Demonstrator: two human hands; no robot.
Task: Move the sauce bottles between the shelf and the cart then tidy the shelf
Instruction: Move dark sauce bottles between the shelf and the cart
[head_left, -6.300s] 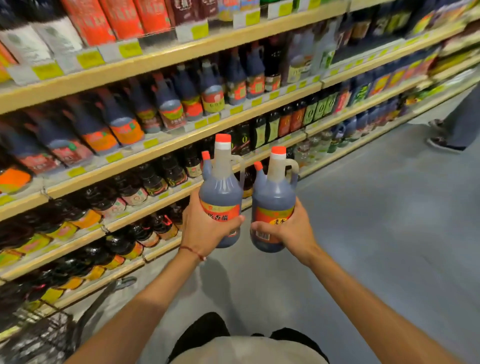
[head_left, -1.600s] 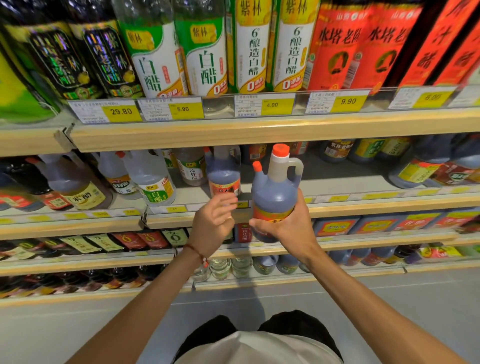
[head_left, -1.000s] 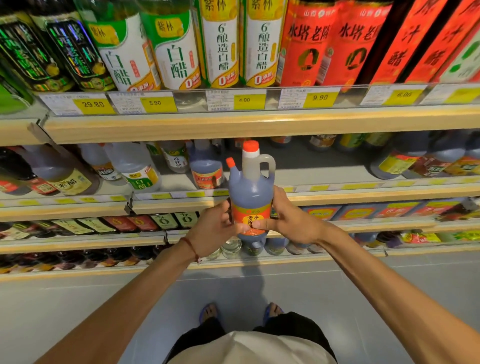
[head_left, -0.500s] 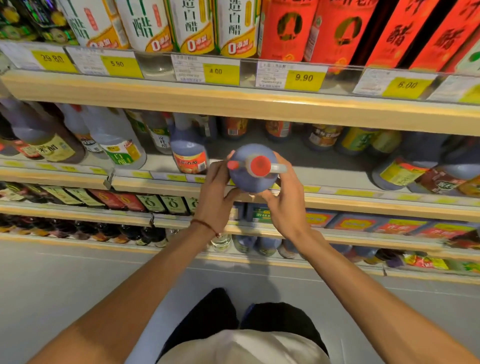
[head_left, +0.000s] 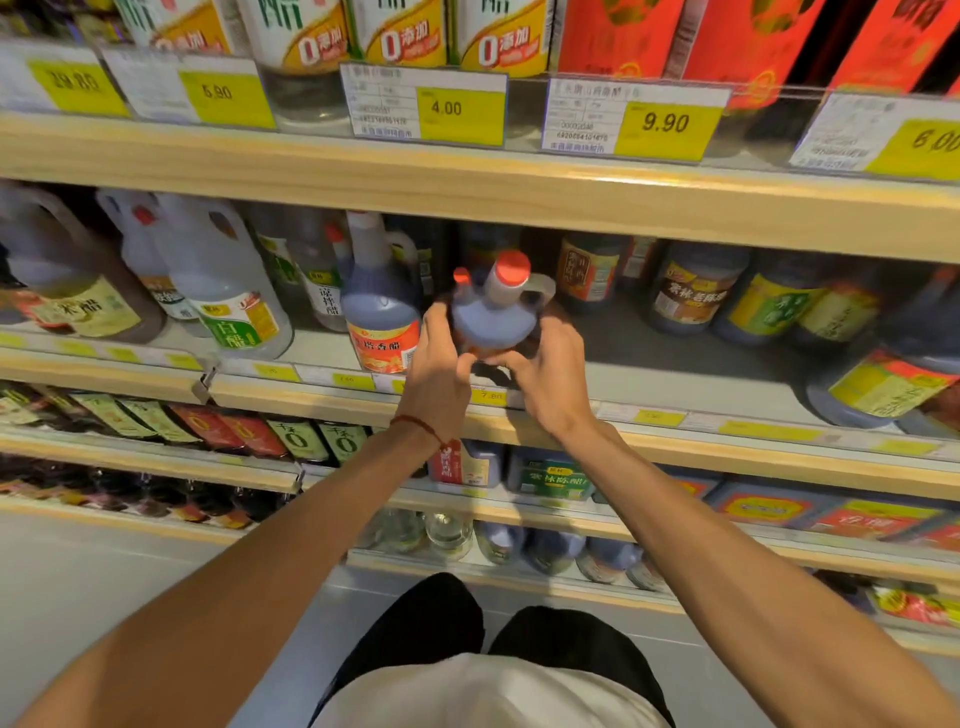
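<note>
A store shelving unit (head_left: 727, 452) is filling most of the view, its pale wooden front edges running across in tiers, one above another. A clear strip along the top board (head_left: 467, 179) is carrying white and yellow price tags (head_left: 665, 124). The grey deck (head_left: 675, 358) of the tier below is lying in shadow under that board. Beneath the lowest tier a smooth pale grey floor (head_left: 93, 587) is stretching off to the left, catching soft, even light

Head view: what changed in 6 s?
The left hand set the first bottle on the middle shelf, let go, then joined the right hand on the second bottle; both carried it forward into the shelf, right of the first. White vinegar jugs stayed put.
</note>
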